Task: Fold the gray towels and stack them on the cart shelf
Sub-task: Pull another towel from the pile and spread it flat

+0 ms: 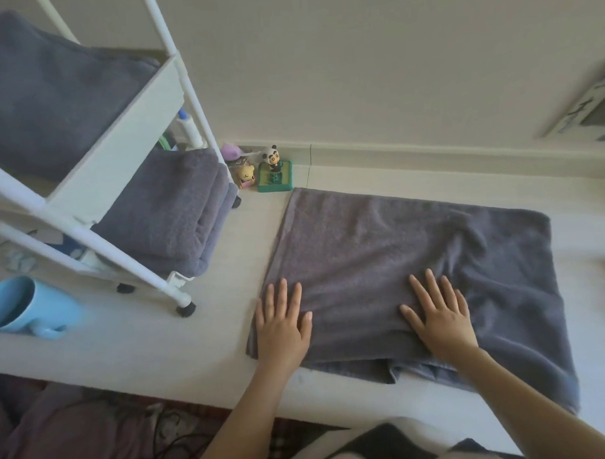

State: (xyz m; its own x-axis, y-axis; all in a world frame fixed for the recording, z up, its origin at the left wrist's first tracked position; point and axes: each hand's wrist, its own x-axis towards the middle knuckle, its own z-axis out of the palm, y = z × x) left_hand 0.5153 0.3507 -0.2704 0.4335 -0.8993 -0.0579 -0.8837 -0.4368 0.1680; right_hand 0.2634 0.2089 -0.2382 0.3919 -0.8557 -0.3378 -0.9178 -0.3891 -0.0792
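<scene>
While hands press towel (398,260) | cart (121,187), mug (26,307) left

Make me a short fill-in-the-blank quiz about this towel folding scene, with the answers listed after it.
1. Both hands, the left hand and the right hand, press flat on the gray ____.
2. The mug lying on its side by the cart wheel is ____ in color.
3. The small figurine by the wall is a ____.
4. Folded towels sit on the white ____.

Answers: towel; blue; panda; cart
</scene>
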